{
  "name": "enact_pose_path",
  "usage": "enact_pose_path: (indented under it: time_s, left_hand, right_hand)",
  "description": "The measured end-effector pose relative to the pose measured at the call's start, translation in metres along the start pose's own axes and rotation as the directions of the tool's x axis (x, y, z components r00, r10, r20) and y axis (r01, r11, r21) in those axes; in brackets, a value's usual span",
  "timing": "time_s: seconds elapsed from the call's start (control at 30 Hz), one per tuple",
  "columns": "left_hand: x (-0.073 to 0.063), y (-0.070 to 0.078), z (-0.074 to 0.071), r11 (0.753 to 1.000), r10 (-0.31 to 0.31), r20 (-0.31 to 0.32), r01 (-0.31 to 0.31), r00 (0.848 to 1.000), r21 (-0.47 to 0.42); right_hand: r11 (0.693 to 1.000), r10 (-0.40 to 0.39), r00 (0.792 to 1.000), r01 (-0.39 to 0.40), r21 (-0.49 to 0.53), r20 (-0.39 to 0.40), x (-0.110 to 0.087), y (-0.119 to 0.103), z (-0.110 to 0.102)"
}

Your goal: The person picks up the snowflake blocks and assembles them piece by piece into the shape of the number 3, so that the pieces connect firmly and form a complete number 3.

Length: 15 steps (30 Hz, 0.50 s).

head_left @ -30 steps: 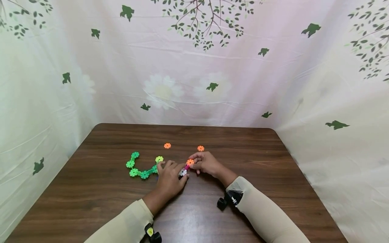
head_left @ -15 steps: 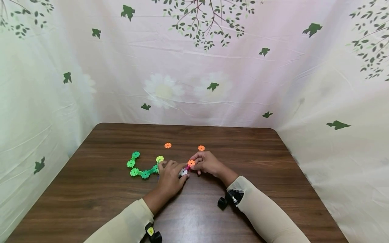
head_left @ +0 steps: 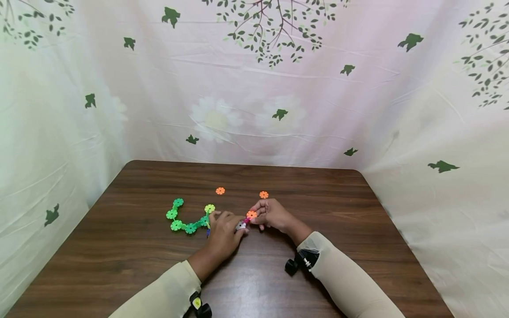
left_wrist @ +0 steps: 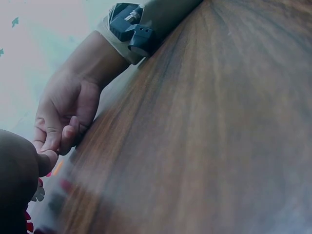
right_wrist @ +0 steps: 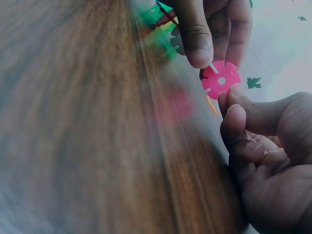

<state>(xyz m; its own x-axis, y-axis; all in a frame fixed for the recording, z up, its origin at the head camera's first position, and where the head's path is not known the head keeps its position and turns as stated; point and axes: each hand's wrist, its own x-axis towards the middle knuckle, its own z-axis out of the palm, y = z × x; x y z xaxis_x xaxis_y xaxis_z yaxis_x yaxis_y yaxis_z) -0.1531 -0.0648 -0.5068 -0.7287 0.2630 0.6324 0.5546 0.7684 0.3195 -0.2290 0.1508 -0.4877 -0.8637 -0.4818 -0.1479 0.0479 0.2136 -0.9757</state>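
My left hand [head_left: 224,232] holds a chain of notched interlocking discs, thumb and fingertips around a pink disc [right_wrist: 222,80] and a grey-white disc [head_left: 241,225]. At the chain's right end, my right hand [head_left: 273,215] pinches an orange interlocking disc [head_left: 252,214] between thumb and fingers. The right wrist view shows this orange disc edge-on, against the pink disc's lower rim; whether its slot is fully seated, I cannot tell. Green discs [head_left: 190,228] curve away left of my left hand, beside a yellow-green disc [head_left: 209,208]. My left hand hides the chain's middle; a blue piece [head_left: 208,232] peeks out there.
Two loose orange discs lie farther back on the brown wooden table [head_left: 318,190], a left one [head_left: 220,191] and a right one [head_left: 263,194] just beyond my right hand. Printed white cloth [head_left: 246,132] hangs behind the table and along both sides.
Both hands keep their grips and stay almost in place. The orange disc in my right hand has shifted very slightly right and down, and the head view has moved a little.
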Motion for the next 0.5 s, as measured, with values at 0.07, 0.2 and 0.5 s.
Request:
enact_pose_path:
  time_s: [0.07, 0.2, 0.5]
  left_hand:
    - [0.0000, 0.0000, 0.0004, 1.000, 0.002, -0.002, -0.002, 1.000, -0.013]
    - [-0.0005, 0.0004, 0.0014, 1.000, 0.002, 0.004, -0.002, 1.000, -0.024]
    - [-0.0011, 0.0005, 0.0013, 1.000, 0.011, -0.011, -0.011, 1.000, 0.003]
  right_hand:
    - [1.000, -0.006, 1.000, 0.006, -0.002, -0.002, -0.0005, -0.0002, -0.0002]
    - [1.000, -0.005, 1.000, 0.006, 0.010, -0.013, -0.0018, -0.0006, -0.0003]
    - [0.998, -0.006, 1.000, 0.008, 0.062, -0.027, -0.0009, 0.0018, 0.0033]
